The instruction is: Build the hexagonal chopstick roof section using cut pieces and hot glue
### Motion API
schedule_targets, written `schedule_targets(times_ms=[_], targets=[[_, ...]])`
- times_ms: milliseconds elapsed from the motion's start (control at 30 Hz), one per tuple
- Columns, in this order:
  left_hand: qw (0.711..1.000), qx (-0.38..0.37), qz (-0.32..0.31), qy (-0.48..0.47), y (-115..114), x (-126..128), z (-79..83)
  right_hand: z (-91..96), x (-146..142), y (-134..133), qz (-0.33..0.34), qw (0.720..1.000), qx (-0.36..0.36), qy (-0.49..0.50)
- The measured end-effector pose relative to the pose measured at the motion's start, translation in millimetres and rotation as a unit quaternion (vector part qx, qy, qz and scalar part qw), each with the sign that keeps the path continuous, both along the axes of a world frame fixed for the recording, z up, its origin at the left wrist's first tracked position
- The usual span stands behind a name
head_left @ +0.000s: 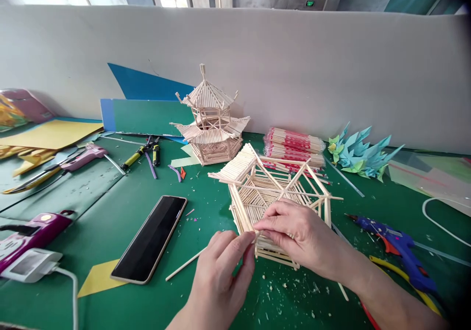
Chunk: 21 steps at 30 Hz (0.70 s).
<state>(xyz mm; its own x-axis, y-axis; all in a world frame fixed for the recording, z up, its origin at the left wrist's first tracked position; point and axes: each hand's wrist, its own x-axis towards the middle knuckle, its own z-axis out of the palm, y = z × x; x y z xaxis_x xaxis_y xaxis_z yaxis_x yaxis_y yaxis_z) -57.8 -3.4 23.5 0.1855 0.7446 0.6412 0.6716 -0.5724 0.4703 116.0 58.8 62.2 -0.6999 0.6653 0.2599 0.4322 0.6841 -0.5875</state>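
The stick frame (272,182) sits on the green table (110,222). The left hand (221,276) pinches its near edge, and the right hand (298,232) grips it just beside. A stick seems to be getting pressed on, which needs a steady, gentle hold.

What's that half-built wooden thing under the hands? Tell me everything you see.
The stick frame is a pale, hexagonal open lattice of thin wooden sticks, with crossed spokes on top and one sloped panel of close-laid sticks at its far left. It sits on the green mat; the left hand and right hand pinch its near rim.
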Motion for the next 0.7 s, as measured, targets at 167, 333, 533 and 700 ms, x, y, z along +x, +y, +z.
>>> schedule_targets(times_ms=[167, 333, 533, 700], targets=[[1.0, 0.004, -0.015, 0.005, 0.0, 0.8, 2.6, 0.6, 1.1, -2.6, 0.005, 1.0, 0.013, -0.002], [1.0, 0.018, -0.017, 0.017, 1.9, 1.5, 2.0, -2.4, 1.9, -1.7, 0.001, 1.0, 0.017, -0.007], [0.999, 0.03, -0.018, 0.022, 2.5, 3.2, 0.9, -6.8, 3.7, -0.6, 0.004, 1.0, 0.015, 0.01], [0.999, 0.029, -0.013, 0.026, 1.3, 3.5, 1.0, -6.3, 3.2, -0.9, 0.005, 1.0, 0.016, 0.002]])
